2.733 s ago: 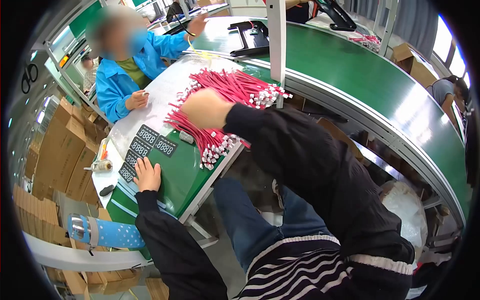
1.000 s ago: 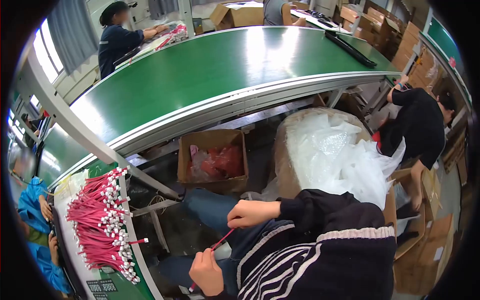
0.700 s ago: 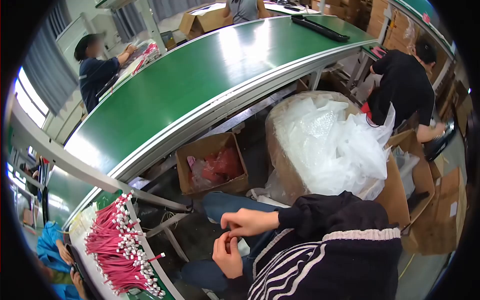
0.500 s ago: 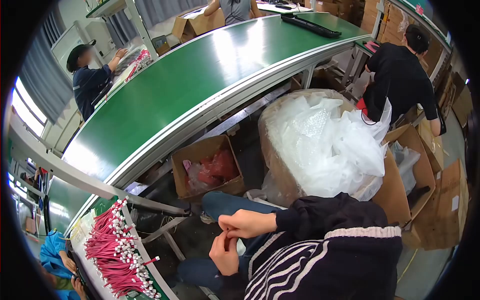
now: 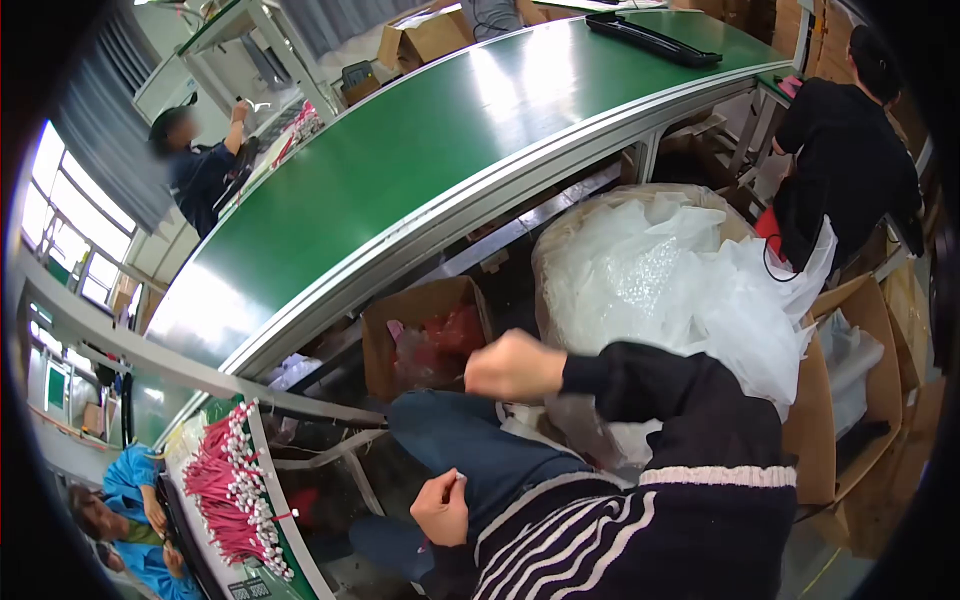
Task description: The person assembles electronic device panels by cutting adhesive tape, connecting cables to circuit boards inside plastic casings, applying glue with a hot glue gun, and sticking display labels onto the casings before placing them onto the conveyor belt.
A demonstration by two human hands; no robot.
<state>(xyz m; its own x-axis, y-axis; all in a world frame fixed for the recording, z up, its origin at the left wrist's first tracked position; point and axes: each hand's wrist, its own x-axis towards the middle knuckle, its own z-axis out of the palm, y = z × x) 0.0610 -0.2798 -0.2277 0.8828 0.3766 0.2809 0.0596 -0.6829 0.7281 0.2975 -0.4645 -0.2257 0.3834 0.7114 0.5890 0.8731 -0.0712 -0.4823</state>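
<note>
Red-filled carton: open, on the floor beneath the green conveyor (image 5: 400, 170); the right hand lies in front of its lower right edge, so the carton (image 5: 375, 362) shows only in part.
Left hand: (image 5: 440, 508) below the carton in view, over the lap, nearly closed, thumb and finger pinching a small white tip (image 5: 460, 478). Most of the held piece is hidden in the palm; a red bit (image 5: 423, 547) shows under the hand, and whether it joins the tip cannot be told.
Right hand: (image 5: 515, 365) beside the carton, raised and well apart from the left, fingers curled in but smeared by blur; how tightly they close, and on what, I cannot tell.
Cable pile: (image 5: 230, 480) left of and lower than the carton, pink-red leads with white ends heaped on a bench, too tangled to count.
Display cards: (image 5: 250, 588) far lower left of the carton, cut by the bottom edge.
White bags: (image 5: 680, 260) a bulging heap right of the carton.
Co-workers: one in blue (image 5: 140, 500) left of the cable pile, partly out of view; one in black (image 5: 850, 170) far right of the carton, the hands hard to make out.
</note>
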